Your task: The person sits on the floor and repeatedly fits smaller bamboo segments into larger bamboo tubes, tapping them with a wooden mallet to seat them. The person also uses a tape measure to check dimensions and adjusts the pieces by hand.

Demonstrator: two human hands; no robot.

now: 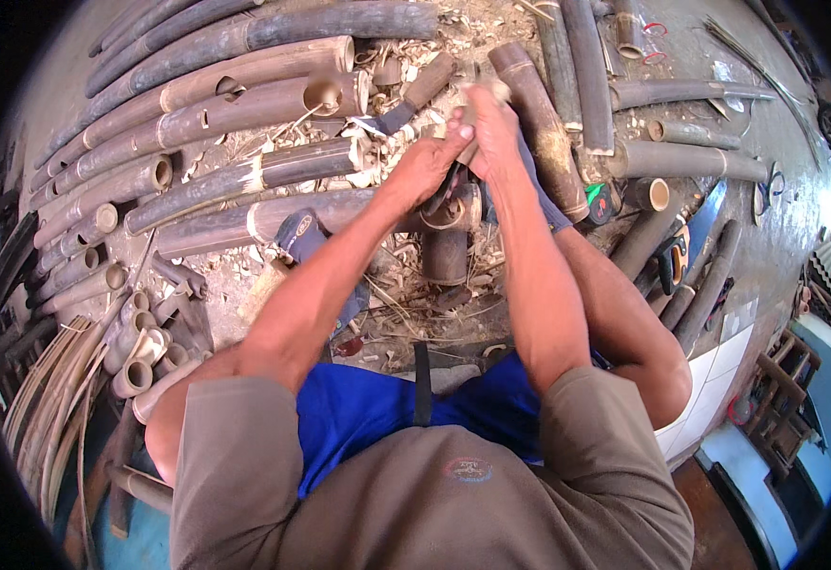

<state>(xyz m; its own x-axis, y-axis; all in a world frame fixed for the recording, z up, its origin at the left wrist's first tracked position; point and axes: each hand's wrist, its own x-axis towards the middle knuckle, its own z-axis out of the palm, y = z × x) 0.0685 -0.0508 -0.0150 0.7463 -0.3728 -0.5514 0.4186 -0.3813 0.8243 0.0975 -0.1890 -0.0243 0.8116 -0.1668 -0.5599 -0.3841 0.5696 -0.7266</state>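
My right hand (494,131) is closed round a hand tool whose pale wooden end (499,91) sticks out past the fingers. Beside it my left hand (431,168) is curled, its thumb against the right hand and the tool; the tool's kind is hidden by the fingers. A dark part of it reaches down towards a bamboo pole (311,211) lying across in front of me, at an opening cut near its right end. Just below that end stands a short dark bamboo piece (445,258). A knife with a wooden handle (429,82) lies beyond my left hand.
Several bamboo poles (273,99), some with cut holes, lie at the left. More poles (691,161) lie at the right, near a handsaw (672,258) and a green-and-black tape measure (600,202). Bamboo strips (49,418) fan out at lower left. Shavings (398,285) cover the floor between my legs.
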